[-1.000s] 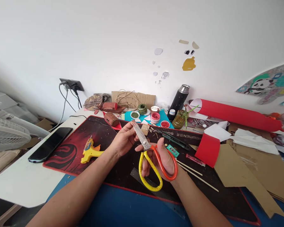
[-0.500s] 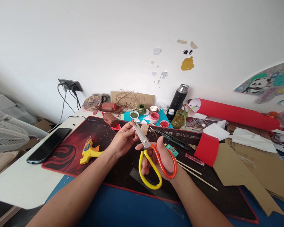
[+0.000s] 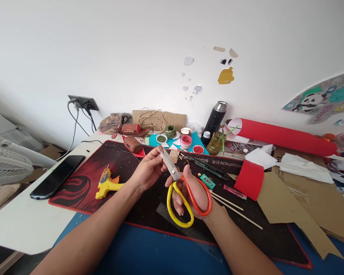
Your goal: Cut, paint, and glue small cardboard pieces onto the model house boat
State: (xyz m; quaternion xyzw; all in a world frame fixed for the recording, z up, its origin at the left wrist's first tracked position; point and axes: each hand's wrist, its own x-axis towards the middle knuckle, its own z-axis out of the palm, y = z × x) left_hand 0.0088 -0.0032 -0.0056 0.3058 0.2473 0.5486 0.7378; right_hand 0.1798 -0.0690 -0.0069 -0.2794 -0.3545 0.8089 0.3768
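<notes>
My right hand [image 3: 196, 191] is closed round a pair of scissors [image 3: 172, 171], thumb through the orange-red handle and fingers through the yellow one. The blades slant up and to the left, towards my left hand [image 3: 150, 168]. That hand is closed in a pinch beside the blade tips. Whatever it holds is too small and too covered to name. Both hands are raised over a dark desk mat [image 3: 143, 214] with a red edge.
To the left lie a yellow glue gun [image 3: 107, 185] and a phone [image 3: 57, 177]. Behind my hands are paint jars [image 3: 186, 141] and a black flask [image 3: 216, 116]. Wooden sticks [image 3: 237, 212], a box cutter [image 3: 209, 168], red paper [image 3: 250, 179] and cardboard [image 3: 278, 198] lie at right.
The whole view has shifted slightly. My right hand's fingers have moved a little at the yellow handle; both hands stay in nearly the same place.
</notes>
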